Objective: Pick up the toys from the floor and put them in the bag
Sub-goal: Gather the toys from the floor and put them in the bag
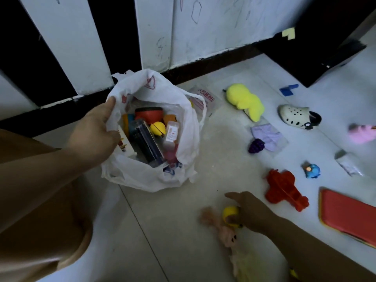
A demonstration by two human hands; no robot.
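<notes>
A white plastic bag (183, 127) stands open on the floor, holding several toys such as a yellow ball, a red and black piece and a dark box. My left hand (95, 131) grips the bag's left rim. Low and to the right, my right hand (250, 212) is closed around a yellow toy (230, 215), just above a blurred pink doll (223, 231) lying on the floor. A red toy plane (284, 190) lies to the right of that hand.
Scattered on the floor to the right are a yellow plush (244, 100), a white clog (295, 116), purple toy grapes (256, 145), a small blue toy (312, 170), a pink plush (362, 133) and a red board (350, 214). A scribbled wall (203, 27) rises behind the bag.
</notes>
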